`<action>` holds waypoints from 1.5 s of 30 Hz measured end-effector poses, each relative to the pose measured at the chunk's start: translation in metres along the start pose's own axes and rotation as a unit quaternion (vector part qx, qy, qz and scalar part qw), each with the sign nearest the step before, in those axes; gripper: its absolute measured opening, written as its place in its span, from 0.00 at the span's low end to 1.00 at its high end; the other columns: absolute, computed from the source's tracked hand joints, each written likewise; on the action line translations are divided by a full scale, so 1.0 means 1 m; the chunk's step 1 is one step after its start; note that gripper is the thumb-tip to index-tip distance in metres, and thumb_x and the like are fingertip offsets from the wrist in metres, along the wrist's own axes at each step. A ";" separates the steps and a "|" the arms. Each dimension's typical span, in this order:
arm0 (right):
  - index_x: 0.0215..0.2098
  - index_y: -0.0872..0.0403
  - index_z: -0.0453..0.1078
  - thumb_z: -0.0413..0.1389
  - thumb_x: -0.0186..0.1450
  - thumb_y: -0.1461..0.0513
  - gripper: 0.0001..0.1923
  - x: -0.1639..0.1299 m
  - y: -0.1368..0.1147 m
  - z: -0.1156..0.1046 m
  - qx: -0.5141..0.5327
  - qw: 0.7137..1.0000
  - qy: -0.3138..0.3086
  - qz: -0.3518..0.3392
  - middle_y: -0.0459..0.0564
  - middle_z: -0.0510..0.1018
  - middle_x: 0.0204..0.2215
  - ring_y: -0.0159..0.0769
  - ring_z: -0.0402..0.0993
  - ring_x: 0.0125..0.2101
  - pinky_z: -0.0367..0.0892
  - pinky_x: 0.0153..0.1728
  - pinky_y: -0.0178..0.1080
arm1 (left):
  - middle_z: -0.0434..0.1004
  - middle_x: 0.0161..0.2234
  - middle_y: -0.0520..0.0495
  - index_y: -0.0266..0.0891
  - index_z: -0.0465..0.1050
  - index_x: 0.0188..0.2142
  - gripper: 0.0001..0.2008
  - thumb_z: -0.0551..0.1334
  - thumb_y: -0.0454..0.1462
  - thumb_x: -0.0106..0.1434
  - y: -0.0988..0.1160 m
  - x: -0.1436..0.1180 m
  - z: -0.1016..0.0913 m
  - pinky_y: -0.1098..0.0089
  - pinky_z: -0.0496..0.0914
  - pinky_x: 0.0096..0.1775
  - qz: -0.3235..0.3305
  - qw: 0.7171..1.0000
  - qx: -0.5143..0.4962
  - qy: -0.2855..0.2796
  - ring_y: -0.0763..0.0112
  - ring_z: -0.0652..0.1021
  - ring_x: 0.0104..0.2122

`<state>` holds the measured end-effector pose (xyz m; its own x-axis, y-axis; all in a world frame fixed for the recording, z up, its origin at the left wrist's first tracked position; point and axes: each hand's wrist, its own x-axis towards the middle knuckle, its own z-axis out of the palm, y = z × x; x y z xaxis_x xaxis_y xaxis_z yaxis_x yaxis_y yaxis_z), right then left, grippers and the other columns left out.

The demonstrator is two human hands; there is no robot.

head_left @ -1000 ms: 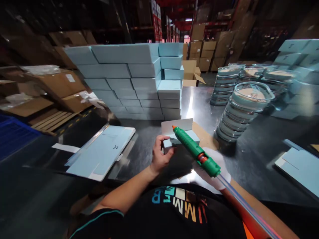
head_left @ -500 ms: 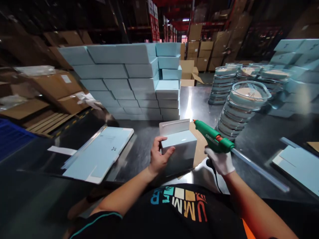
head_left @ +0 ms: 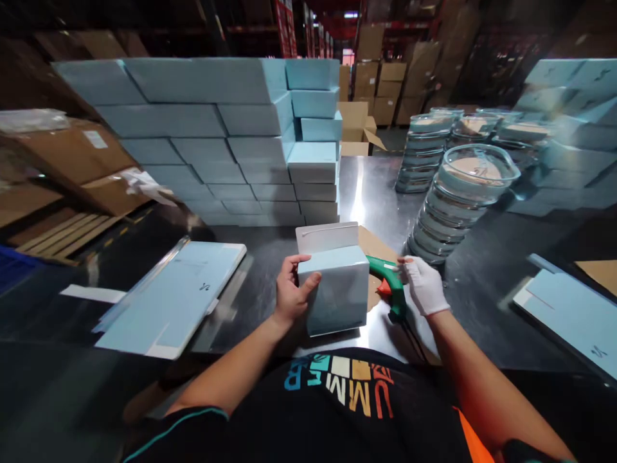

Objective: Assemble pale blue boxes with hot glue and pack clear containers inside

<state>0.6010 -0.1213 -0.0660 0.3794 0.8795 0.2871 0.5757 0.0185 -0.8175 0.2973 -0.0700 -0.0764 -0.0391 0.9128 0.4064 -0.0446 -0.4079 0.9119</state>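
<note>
A pale blue box [head_left: 337,289] stands on the table before me, its back flap [head_left: 328,236] raised. My left hand [head_left: 293,289] grips the box's left side, thumb on the near face and fingers behind. To the right, a green glue gun [head_left: 393,280] with an orange trigger rests partly behind the box, its cord running toward me. My right hand [head_left: 424,283], in a white glove with bare fingertips, is beside the gun's rear end. Its fingers are curled together; whether anything is between them is hidden. The gun's front end is out of sight behind the box.
Stacked pale blue boxes [head_left: 193,122] form a wall at the back left. Flat blue sheets [head_left: 178,296] lie left, more sheets [head_left: 569,315] at right. Stacked clear glass dishes [head_left: 438,212] stand back right. Brown cardboard [head_left: 369,241] lies under the gun.
The glue gun, raised in my right hand before, is now down beside the box, and that hand has shifted off its handle. The box has turned slightly, still in my left hand. The view has shifted.
</note>
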 end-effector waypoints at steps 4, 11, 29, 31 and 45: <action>0.63 0.51 0.70 0.55 0.69 0.44 0.31 -0.003 -0.043 0.046 0.156 0.983 -0.092 -0.011 0.55 0.85 0.52 0.45 0.83 0.51 0.79 0.53 0.48 | 0.80 0.39 0.46 0.41 0.76 0.44 0.34 0.75 0.64 0.53 -0.002 -0.003 0.004 0.65 0.74 0.41 0.020 0.999 0.007 -0.023 0.61 0.80 0.38; 0.53 0.51 0.68 0.60 0.63 0.51 0.23 -0.004 -0.067 0.063 0.214 0.965 -0.146 -0.051 0.56 0.84 0.50 0.48 0.81 0.53 0.76 0.58 0.50 | 0.78 0.47 0.42 0.42 0.75 0.44 0.34 0.75 0.65 0.53 -0.013 -0.004 -0.010 0.63 0.75 0.45 0.041 0.996 0.022 -0.072 0.59 0.81 0.43; 0.54 0.39 0.82 0.61 0.72 0.61 0.15 -0.024 -0.062 0.032 0.072 0.908 -0.237 -0.338 0.49 0.80 0.64 0.51 0.72 0.69 0.66 0.70 0.64 | 0.91 0.45 0.41 0.53 0.88 0.46 0.09 0.73 0.45 0.68 0.013 0.024 -0.039 0.36 0.76 0.62 0.254 0.921 0.012 -0.296 0.45 0.82 0.62; 0.54 0.38 0.82 0.61 0.71 0.62 0.16 -0.027 -0.057 0.032 0.076 0.912 -0.230 -0.332 0.49 0.79 0.65 0.52 0.72 0.69 0.65 0.70 0.65 | 0.91 0.46 0.41 0.53 0.87 0.50 0.10 0.72 0.43 0.69 0.014 0.022 -0.038 0.38 0.78 0.60 0.272 0.911 0.011 -0.311 0.47 0.83 0.61; 0.51 0.50 0.72 0.71 0.56 0.50 0.29 -0.001 -0.058 0.052 0.215 0.972 -0.091 0.023 0.56 0.87 0.44 0.52 0.87 0.43 0.85 0.44 0.53 | 0.82 0.60 0.34 0.39 0.78 0.58 0.28 0.63 0.56 0.69 -0.030 0.071 -0.192 0.46 0.68 0.69 0.030 0.930 0.314 0.187 0.46 0.79 0.63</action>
<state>0.5298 -0.0982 -0.0452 0.2407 0.9532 0.1832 0.1895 0.1389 -0.9720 0.1043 0.0038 -0.0861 -0.3723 0.7709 0.5168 0.5561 -0.2606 0.7892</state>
